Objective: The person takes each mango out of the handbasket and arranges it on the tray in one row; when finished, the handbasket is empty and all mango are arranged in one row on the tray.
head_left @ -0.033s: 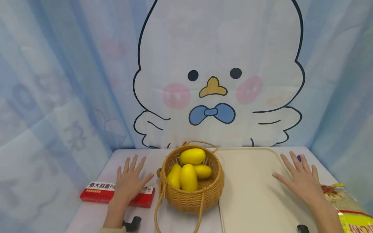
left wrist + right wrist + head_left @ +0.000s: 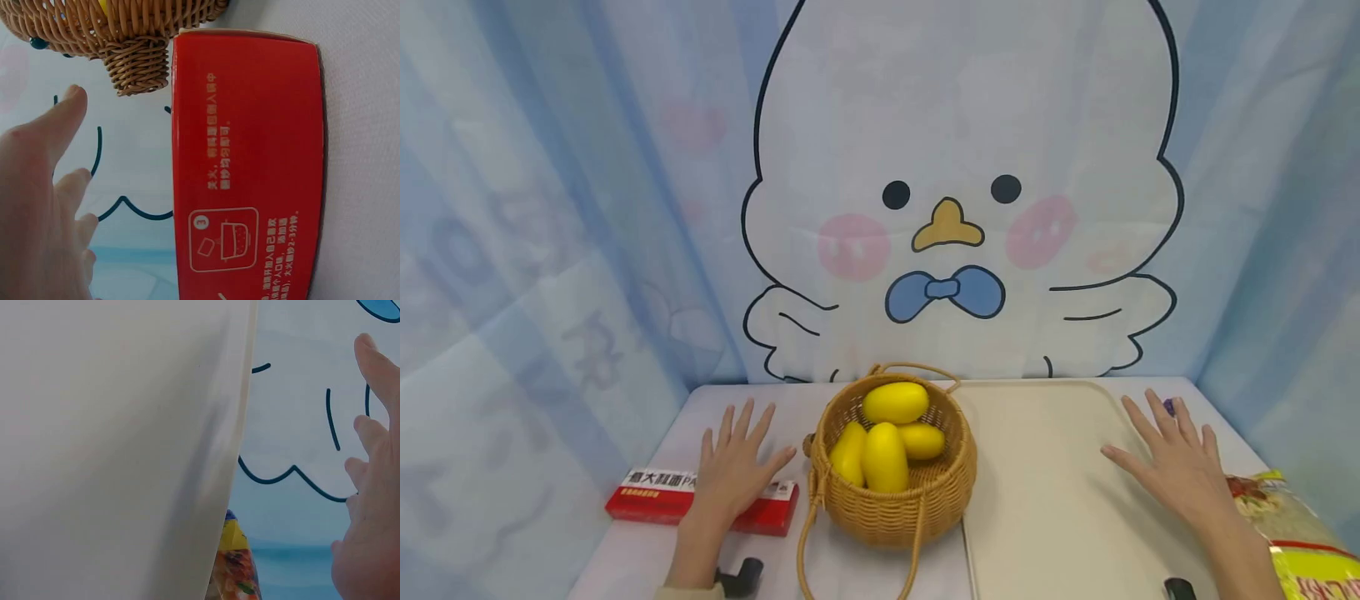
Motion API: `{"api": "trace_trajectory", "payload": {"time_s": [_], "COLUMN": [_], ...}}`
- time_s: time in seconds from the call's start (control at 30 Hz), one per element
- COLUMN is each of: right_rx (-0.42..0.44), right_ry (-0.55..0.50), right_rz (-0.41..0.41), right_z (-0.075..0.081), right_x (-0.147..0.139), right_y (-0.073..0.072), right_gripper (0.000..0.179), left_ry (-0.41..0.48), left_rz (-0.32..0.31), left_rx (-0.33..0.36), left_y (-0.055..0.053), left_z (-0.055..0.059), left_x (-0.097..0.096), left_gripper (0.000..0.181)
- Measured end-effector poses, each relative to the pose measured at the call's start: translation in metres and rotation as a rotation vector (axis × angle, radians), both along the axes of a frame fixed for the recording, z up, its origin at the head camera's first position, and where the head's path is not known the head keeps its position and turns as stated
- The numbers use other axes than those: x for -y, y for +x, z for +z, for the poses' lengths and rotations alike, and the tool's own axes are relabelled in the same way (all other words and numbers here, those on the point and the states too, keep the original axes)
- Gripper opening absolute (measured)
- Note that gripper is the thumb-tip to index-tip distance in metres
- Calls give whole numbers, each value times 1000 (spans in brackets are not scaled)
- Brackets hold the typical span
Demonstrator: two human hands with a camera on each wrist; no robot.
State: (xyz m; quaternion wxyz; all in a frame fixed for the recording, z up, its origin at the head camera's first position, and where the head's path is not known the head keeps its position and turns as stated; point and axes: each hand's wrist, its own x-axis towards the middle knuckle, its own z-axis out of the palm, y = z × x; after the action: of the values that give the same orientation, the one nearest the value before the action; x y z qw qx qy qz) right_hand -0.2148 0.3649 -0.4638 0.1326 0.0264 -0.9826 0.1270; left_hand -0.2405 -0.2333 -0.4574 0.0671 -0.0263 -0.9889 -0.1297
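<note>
My left hand [image 2: 732, 473] is spread with straight fingers above a red and white box [image 2: 763, 515]; the left wrist view shows a gap between the hand and the red box [image 2: 250, 150]. Over the right side of a cream tray [image 2: 1037, 500] my right hand [image 2: 1180, 467] hovers, fingers apart, holding nothing. Between the hands stands a round wicker basket [image 2: 910, 521] with its handles hanging loose. Several yellow, smooth oval fruits, mango-like, lie inside, among them an upright one [image 2: 885, 458] and one at the back [image 2: 896, 403].
A yellow and clear plastic food bag [image 2: 1300, 521] lies at the right edge, partly behind the right forearm. A small purple thing [image 2: 1169, 407] shows behind the right fingers. A curtain with a cartoon bird [image 2: 955, 333] hangs along the table's back edge.
</note>
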Motion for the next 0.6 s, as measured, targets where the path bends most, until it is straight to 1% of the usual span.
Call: {"api": "trace_trajectory", "payload": {"time_s": [0.13,0.37,0.5,0.6], "right_rx": [9,13,14,2], "right_ry": [14,-2,5,1], "right_rz": [-11,-6,-13,-18], "right_z": [-1,-3,-4,-4], "right_x": [-2,0,1,1], "right_y": [-1,-3,-2,1], "right_gripper": [94,93,93,93], "left_ry": [-3,-11,-9,-13], "left_rz": [-7,-1,5,3], "left_rx": [-9,-9,-10,-3], "left_y": [0,-1,0,-1], "left_z": [-2,-4,-5,-4], "left_x": [1,2,2,2], "left_gripper": [85,86,85,86]}}
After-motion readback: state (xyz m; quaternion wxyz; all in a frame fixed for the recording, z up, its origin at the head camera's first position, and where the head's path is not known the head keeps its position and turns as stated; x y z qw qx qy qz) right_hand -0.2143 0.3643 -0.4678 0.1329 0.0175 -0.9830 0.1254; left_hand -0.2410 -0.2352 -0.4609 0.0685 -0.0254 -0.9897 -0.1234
